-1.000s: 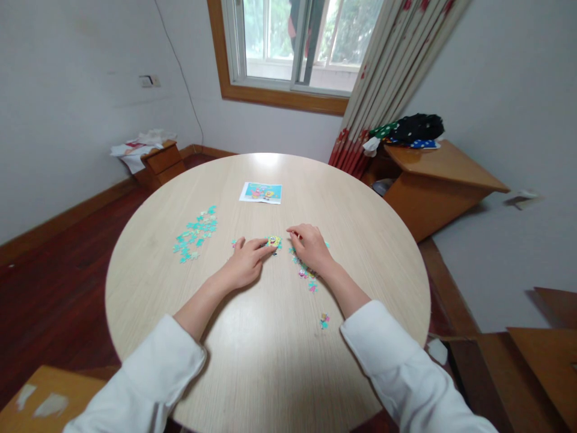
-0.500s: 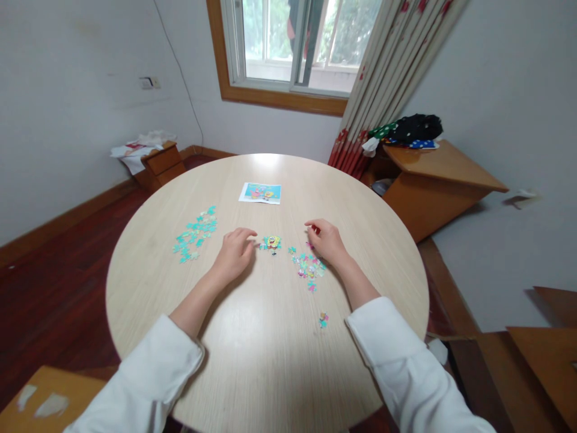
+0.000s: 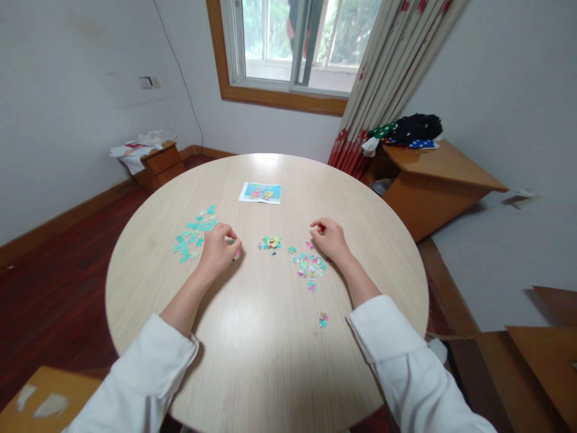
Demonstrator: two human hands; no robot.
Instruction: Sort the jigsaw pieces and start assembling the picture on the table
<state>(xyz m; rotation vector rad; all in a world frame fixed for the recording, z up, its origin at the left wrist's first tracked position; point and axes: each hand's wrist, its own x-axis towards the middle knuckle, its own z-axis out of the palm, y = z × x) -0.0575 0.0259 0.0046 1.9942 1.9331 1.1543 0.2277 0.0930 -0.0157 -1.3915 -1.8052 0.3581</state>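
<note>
My left hand hovers at the right edge of a spread of turquoise jigsaw pieces, thumb and index finger a little apart. A pink jigsaw piece shows just under its thumb, partly hidden. In the middle of the table sits a small joined section of puzzle with a yellow cartoon figure. My right hand is loosely curled above the table, with a gap between thumb and finger and nothing visible in it. Below it lies a pile of mixed pink and turquoise pieces.
A printed reference picture lies toward the far side of the round table. A few pieces lie apart near my right sleeve. A wooden cabinet with cloths on it stands beyond the table on the right.
My left hand has moved left, away from the joined section, and its fingers have curled in. The pink piece beside it has come into view. My right hand has shifted slightly right.
</note>
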